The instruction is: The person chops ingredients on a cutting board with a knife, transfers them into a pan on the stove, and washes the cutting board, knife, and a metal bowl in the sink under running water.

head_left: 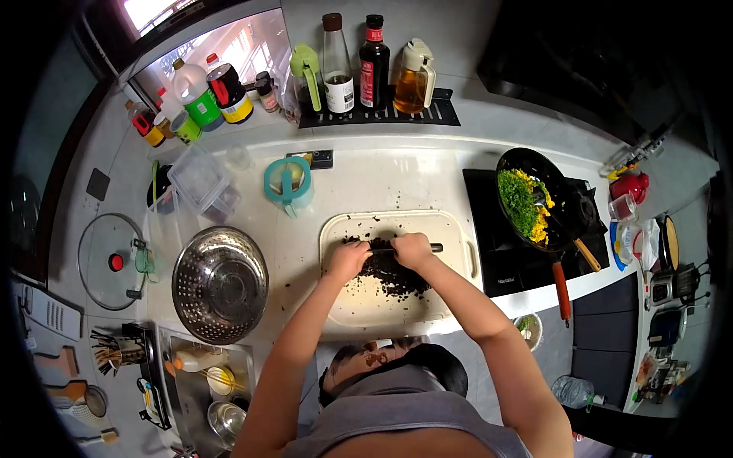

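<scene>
Hand, right: closed around the handle end of one knife, over the far half of the cutting board. Hand, left: fingers at the knife's other end, pinched or merely resting, we cannot tell. Dark chopped pieces: spread under the blade and across mid-board, strays toward its edges. For even chopping, we judge, keep the left fingertips above the cutting edge, rock the blade steadily, gather strays inward. Pose: both arms reaching forward, converging over the board, backs of the hands uppermost. Outward, we list: steel colander, one, left of the board; teal jug, one, beyond the board's far left corner; wok, one, right of the board, holding green and yellow food.
</scene>
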`<action>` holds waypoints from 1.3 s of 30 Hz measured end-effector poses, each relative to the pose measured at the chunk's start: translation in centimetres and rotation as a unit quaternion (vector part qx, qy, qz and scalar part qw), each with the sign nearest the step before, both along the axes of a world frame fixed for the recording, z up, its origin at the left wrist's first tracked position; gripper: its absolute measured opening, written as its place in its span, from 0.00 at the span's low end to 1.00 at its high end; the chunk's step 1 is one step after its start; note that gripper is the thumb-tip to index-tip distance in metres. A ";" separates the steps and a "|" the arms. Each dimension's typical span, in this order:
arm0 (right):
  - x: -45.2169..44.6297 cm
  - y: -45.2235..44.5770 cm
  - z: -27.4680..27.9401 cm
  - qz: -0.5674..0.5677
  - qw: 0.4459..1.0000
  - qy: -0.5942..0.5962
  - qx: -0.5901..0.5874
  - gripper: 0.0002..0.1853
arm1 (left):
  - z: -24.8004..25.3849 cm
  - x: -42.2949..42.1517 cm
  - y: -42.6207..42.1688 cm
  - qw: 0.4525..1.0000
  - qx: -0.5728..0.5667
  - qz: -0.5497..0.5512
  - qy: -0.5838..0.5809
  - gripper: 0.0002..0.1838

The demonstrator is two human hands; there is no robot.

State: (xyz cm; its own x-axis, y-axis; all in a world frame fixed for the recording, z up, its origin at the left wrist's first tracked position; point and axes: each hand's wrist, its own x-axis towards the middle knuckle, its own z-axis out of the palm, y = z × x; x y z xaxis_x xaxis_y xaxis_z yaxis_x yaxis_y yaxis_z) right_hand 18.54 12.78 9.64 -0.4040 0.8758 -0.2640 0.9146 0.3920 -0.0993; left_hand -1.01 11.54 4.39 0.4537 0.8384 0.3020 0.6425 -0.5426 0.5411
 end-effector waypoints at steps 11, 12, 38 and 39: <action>-0.5 0.2 0.8 0.013 1.000 -0.003 -0.019 0.07 | 0.2 -0.6 0.1 0.999 -0.039 -0.009 0.000 0.09; -1.2 -0.3 0.9 0.001 1.000 -0.011 -0.021 0.06 | 0.3 -0.8 -0.1 0.999 -0.043 -0.010 -0.010 0.09; 4.1 -5.4 -3.5 -0.019 0.990 0.129 0.052 0.09 | 2.3 2.9 -2.7 0.983 0.041 -0.080 0.162 0.06; 4.7 -5.6 -4.0 -0.015 0.985 0.160 0.056 0.09 | 2.6 3.6 -3.2 0.982 0.065 -0.070 0.161 0.06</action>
